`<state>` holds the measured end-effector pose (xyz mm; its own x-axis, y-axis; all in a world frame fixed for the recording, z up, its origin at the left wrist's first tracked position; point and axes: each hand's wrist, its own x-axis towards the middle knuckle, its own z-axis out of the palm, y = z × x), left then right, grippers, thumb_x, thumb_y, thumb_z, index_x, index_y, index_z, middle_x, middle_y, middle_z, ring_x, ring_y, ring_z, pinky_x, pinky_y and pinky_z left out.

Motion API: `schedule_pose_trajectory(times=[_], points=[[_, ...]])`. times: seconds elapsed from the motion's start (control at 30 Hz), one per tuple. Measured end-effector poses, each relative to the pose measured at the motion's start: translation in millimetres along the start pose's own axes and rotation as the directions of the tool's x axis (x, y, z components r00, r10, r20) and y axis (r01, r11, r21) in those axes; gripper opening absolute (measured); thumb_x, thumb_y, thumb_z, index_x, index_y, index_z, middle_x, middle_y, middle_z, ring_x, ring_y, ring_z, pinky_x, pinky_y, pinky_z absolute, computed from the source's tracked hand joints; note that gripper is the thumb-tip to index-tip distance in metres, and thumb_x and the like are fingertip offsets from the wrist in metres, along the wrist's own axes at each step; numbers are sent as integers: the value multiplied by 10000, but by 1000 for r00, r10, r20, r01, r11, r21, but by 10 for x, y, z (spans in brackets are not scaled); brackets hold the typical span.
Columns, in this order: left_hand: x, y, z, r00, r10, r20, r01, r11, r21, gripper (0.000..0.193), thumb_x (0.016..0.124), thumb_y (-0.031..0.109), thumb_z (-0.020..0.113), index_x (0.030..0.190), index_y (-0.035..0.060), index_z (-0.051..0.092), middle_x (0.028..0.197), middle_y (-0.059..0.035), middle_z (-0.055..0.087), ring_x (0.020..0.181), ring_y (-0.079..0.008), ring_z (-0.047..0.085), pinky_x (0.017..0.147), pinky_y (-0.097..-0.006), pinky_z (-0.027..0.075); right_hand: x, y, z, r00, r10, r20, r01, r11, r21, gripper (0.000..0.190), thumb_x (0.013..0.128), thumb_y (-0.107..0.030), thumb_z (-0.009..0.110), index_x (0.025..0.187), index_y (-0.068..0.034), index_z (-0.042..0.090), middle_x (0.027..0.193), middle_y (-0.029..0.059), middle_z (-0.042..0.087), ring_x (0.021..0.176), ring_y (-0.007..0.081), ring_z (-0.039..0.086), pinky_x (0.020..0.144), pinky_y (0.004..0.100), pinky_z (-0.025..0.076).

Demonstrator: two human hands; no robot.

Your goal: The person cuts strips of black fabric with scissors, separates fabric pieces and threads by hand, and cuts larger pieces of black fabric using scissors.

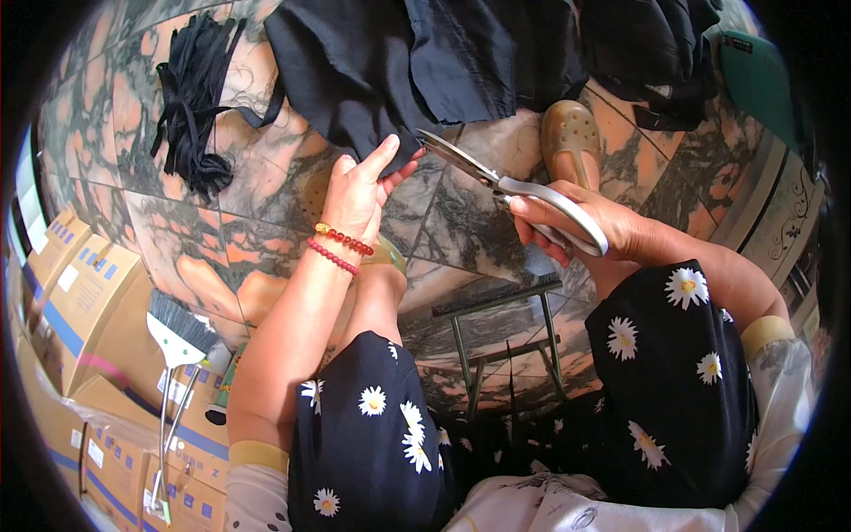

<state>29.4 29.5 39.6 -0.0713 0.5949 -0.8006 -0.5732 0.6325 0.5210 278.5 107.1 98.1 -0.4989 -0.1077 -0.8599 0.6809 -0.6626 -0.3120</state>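
My left hand (365,179) pinches the lower edge of a black cloth (346,73) between thumb and fingers. A pair of scissors (488,176) with grey-white handles is held in my right hand (558,219). Its blades point up and left, the tips beside the cloth edge close to my left fingers. Whether the blades are parted cannot be told. More black fabric (638,46) spreads across the top towards the right. To the left, a bundle of black fabric strips (193,106) lies on the floor, one strip reaching towards the cloth.
Cardboard boxes (100,312) are stacked at the left, with a broom (176,332) in front of them. A metal-framed stool (498,306) stands between my legs on the marble floor (173,233). My clog (572,136) is near the fabric. A green object (758,86) is at the upper right.
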Motion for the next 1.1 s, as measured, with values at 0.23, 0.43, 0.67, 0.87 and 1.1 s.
schedule_pose_trajectory(times=[0.23, 0.43, 0.67, 0.87, 1.1], points=[[14, -8, -16, 999, 0, 33, 1, 1000, -20, 211, 892, 106, 612, 1047, -38, 607, 1003, -112, 664, 906, -201, 656, 803, -299, 543, 21, -58, 18, 1000, -16, -2, 16, 1000, -1, 592, 851, -610, 540, 761, -26, 587, 552, 3, 479, 515, 91, 500, 484, 236, 401], [14, -9, -12, 1000, -4, 25, 5, 1000, -23, 214, 886, 105, 620, 1045, -37, 607, 996, -111, 666, 901, -202, 659, 797, -299, 545, 74, -5, 32, 993, -93, -80, 89, 995, -44, 613, 808, -615, 611, 700, -12, 592, 501, 15, 492, 406, 105, 494, 387, 229, 393], [15, 2, 2, 1000, -20, 16, 20, 1000, -3, 212, 882, 108, 626, 1045, -26, 610, 1003, -109, 662, 895, -197, 659, 781, -286, 546, 75, -29, 18, 991, -54, -120, 47, 997, -61, 491, 823, -495, 668, 726, -18, 604, 525, -1, 513, 415, 76, 512, 381, 208, 410], [11, 14, 8, 1000, -11, 12, 11, 1000, -3, 203, 882, 106, 620, 997, -59, 603, 993, -124, 652, 881, -227, 662, 771, -292, 552, 89, -25, -2, 993, -56, -108, 50, 997, -57, 468, 808, -472, 694, 728, -20, 600, 536, -5, 510, 411, 74, 505, 367, 208, 395], [32, -11, 6, 999, -44, 12, 45, 997, -70, 191, 881, 89, 619, 1020, -41, 611, 986, -115, 662, 886, -200, 662, 775, -281, 558, 114, 15, 25, 988, -61, -142, 57, 998, -35, 501, 818, -506, 672, 682, -31, 587, 521, -8, 496, 395, 80, 499, 364, 209, 392]])
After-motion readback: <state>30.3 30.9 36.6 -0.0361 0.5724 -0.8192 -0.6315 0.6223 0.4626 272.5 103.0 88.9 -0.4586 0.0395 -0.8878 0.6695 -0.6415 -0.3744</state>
